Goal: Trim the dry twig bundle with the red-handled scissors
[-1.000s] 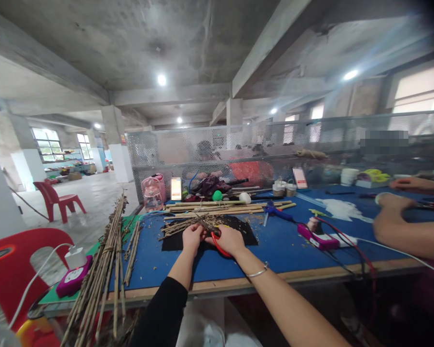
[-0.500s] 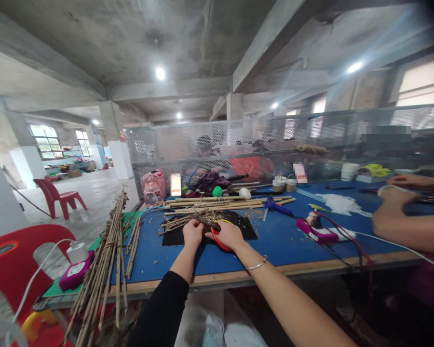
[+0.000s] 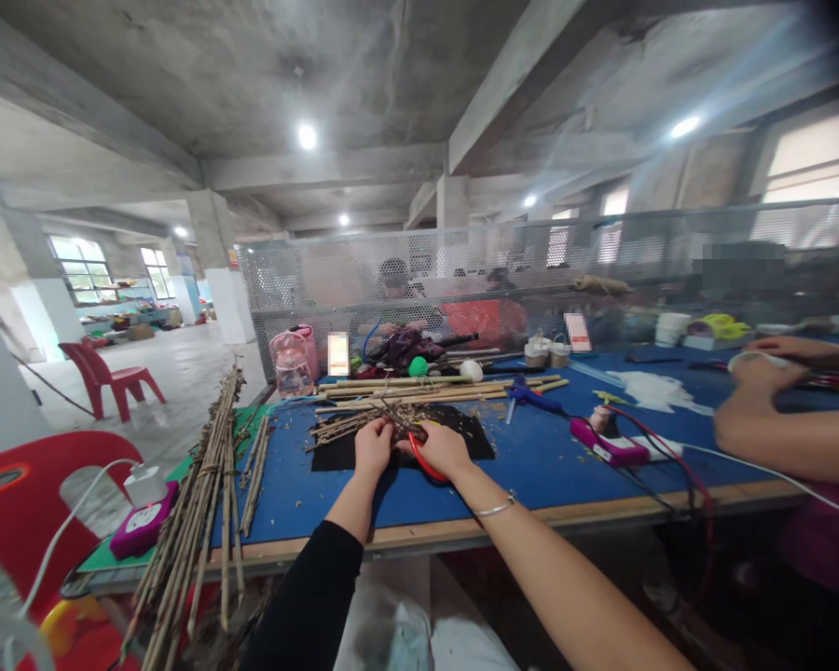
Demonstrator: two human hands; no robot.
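Note:
My left hand [image 3: 373,447] is closed round a thin brown twig [image 3: 397,417] at the middle of the blue-topped table. My right hand [image 3: 445,449], with a bangle at the wrist, grips red-handled cutters [image 3: 426,462] close beside it. Their blades are mostly hidden by the fingers and twigs, so I cannot tell whether they touch the twig. Under and beyond both hands lies a black mat [image 3: 332,459] strewn with short cut sticks [image 3: 336,429] and brown bits.
A bundle of long dry stalks [image 3: 206,494] overhangs the table's left front edge. Bamboo-like rods [image 3: 364,395] lie behind the mat. To the right are a blue glue gun [image 3: 535,399], a purple power strip [image 3: 612,445] with cables, and another person's arm [image 3: 769,415].
The view has shifted slightly. Between my hands the twig has turned to point more away from me. My right hand keeps its hold on the cutters.

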